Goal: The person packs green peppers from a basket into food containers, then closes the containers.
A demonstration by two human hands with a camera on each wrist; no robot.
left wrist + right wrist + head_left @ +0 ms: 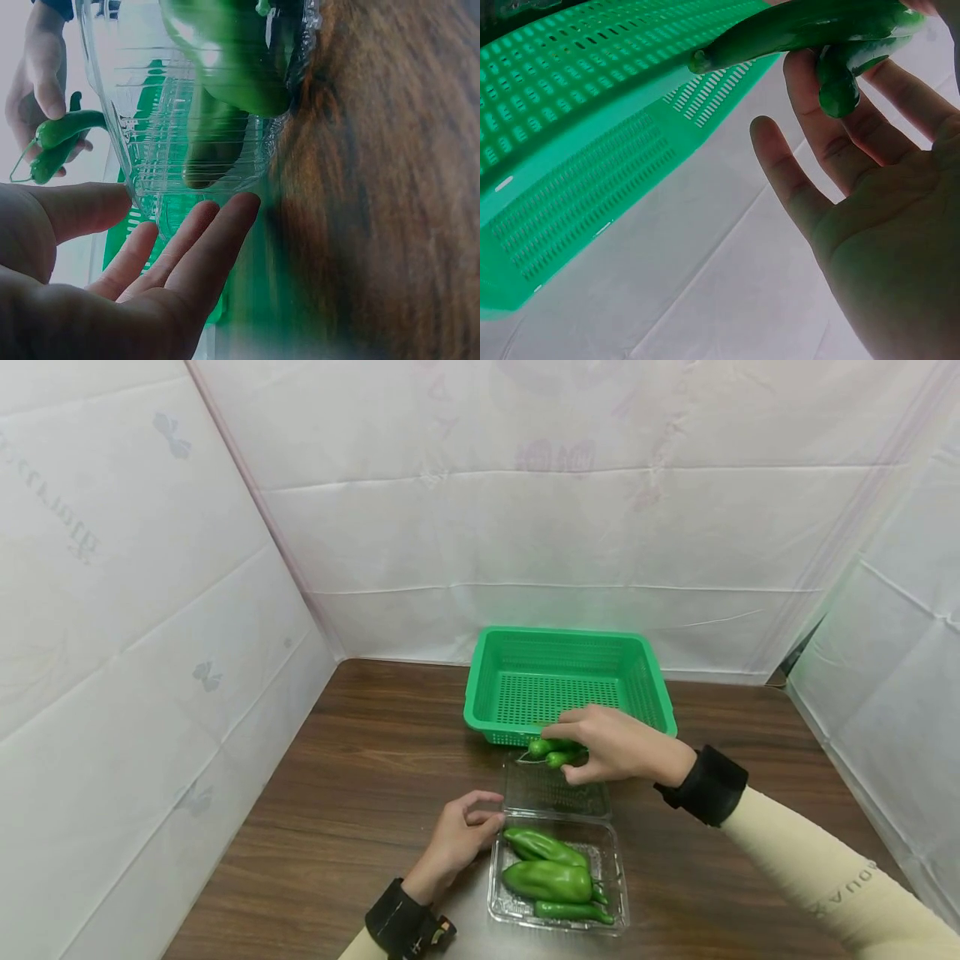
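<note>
The left hand [459, 832] rests on the table just left of a clear plastic clamshell box [557, 877], its fingers relaxed and gently bent, their tips touching or nearly touching the box's left wall; it grips nothing. In the left wrist view the same fingers [196, 247] lie straight beside the ribbed wall of the box [161, 127]. Inside the box lie several glossy green peppers [547, 877], one fat and the others slimmer, with short stems pointing right. The box's hinged lid [551, 789] lies open and flat on the far side, toward the basket.

Over the far edge of that lid, the right hand [611, 745] pinches two small, slender green peppers [553, 750] between thumb and fingertips, held off the table just in front of the near wall of a green plastic basket [645, 681]. A thin loop seems to hang from them, though it is too small to tell what it is. In the right wrist view the peppers [810, 30] are shiny and dark green, pressed at the fingertips, while the lower fingers [787, 180] are spread loosely.

The basket is rectangular with perforated walls and floor. Everything sits on a dark wood-grain table [360, 777], closed in on three sides by white sheeting [525, 527] with faint printed marks. Both forearms wear pale sleeves with black wrist bands [708, 783].
</note>
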